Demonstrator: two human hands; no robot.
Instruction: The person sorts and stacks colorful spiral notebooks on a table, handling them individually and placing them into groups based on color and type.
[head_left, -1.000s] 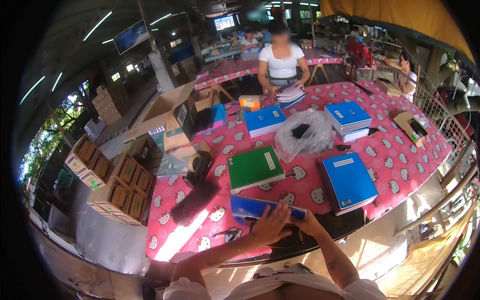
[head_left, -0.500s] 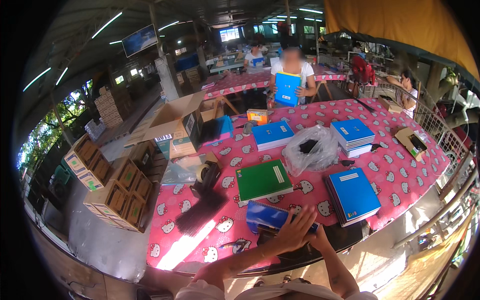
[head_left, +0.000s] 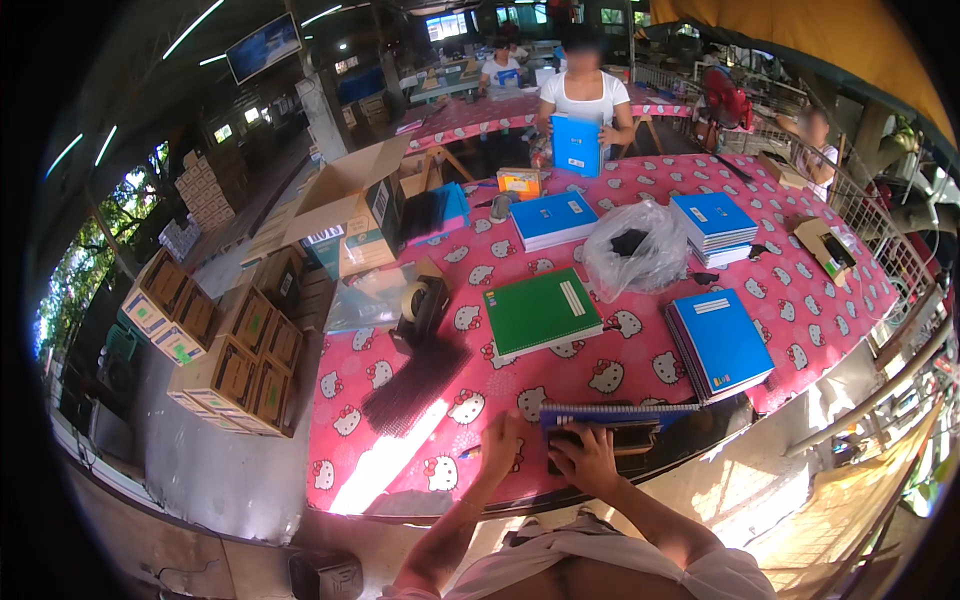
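**A:** Notebooks, spiral-bound with blue covers (head_left: 618,412), sit in a small stack at the near edge of the pink patterned table (head_left: 400,470), and your right hand (head_left: 585,462) is on their near side, fingers curled over a dark block (head_left: 610,438) just under that stack. Half a second ago that hand lay spread flat with the fingers fanned; now they are bent and gripping the front of the block.

**B:** And your left hand (head_left: 498,452)?

**A:** Just left of the stack, fingers straight and loosely together, palm toward the notebooks. Whether the fingertips touch the tablecloth or the stack, you cannot tell from here. It was tucked lower a moment ago; it has come up beside the stack.

**B:** What lies beyond your fingers?

**A:** Straight ahead of your fingertips, a green notebook (head_left: 541,315). Off past your right hand's knuckles, a slanted pile of blue notebooks (head_left: 720,342). Ahead and left of your left hand's fingers, a bundle of black strips (head_left: 415,382) and a tape dispenser (head_left: 420,300). Farther out, a clear plastic bag (head_left: 640,250) with something dark inside.

**B:** Anyone else?

**A:** A person in a white top across the table holds a blue notebook upright (head_left: 575,145), as half a second ago; a second back it was down on the table.
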